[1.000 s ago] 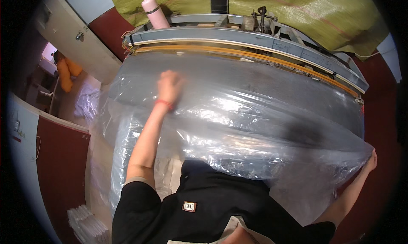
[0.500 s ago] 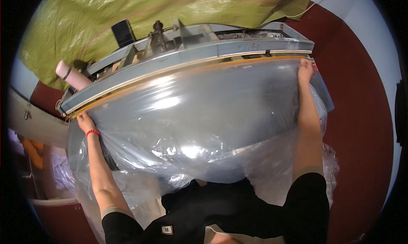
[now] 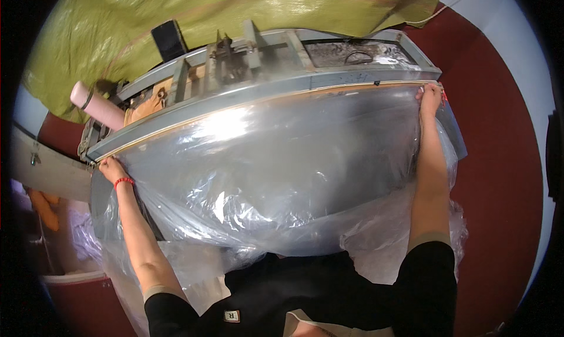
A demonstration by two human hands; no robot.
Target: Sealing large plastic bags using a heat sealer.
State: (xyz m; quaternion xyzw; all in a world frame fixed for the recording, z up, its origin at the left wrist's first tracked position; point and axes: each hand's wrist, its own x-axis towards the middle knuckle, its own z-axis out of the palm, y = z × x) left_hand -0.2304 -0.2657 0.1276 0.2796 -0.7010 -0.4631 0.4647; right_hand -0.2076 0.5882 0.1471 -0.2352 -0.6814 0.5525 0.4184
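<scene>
A wide clear plastic sheet point(image 3: 282, 155) is stretched between my two hands and drapes in loose folds toward my body. My left hand point(image 3: 113, 168), with a red bead bracelet at its wrist, pinches the sheet's far left corner. At the far right corner my right hand point(image 3: 430, 99) grips the same edge between thumb and fingers. The sheet's far edge lies along a long grey metal bar point(image 3: 235, 96) of a frame-like machine. A thin orange strip point(image 3: 346, 89) shows in part beneath that bar. Light glares off the plastic.
Behind the bar, the machine's frame holds brackets and a spring-like mechanism point(image 3: 226, 55). A pink bottle point(image 3: 97, 107) and a dark phone-like slab point(image 3: 169, 40) stand at its far side. A yellow-green woven tarp point(image 3: 235, 14) covers the back. An open cabinet point(image 3: 53, 167) is at left.
The grey bar has come down against the sheet's far edge, and the orange strip is now mostly covered. My hands have shifted slightly outward, both still holding the sheet.
</scene>
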